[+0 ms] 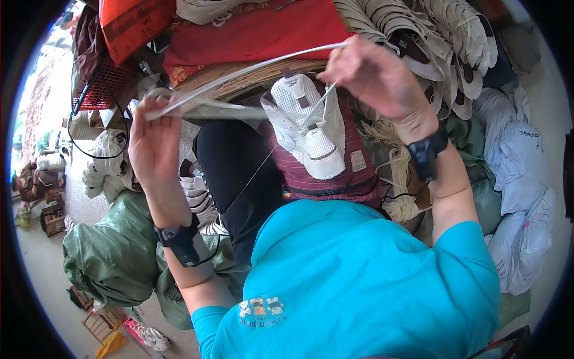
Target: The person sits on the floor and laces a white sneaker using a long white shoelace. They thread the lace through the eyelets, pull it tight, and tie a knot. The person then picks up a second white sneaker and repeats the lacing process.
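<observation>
A white mesh shoe upper [321, 151] with a grey toe line lies on the maroon striped cloth [299, 182] over my lap. White shoelace [263, 61] runs from its eyelets and stretches in a long arc between my hands. My right hand [372, 78] is raised above and right of the upper, its fingers pinched on the lace; motion blurs it a little. At the left, well away from the upper, my left hand [153, 140] is lifted with lace between thumb and fingertips. Blur hides exactly where each lace end lies.
In front stands a work surface with a red cloth [251, 39]. Rows of stacked shoe uppers [412, 45] fill the far right. Bundled pale laces [402, 206] hang by my right side. Green sacks [110, 251] lie left, white sacks [523, 155] right. A red basket [101, 90] stands far left.
</observation>
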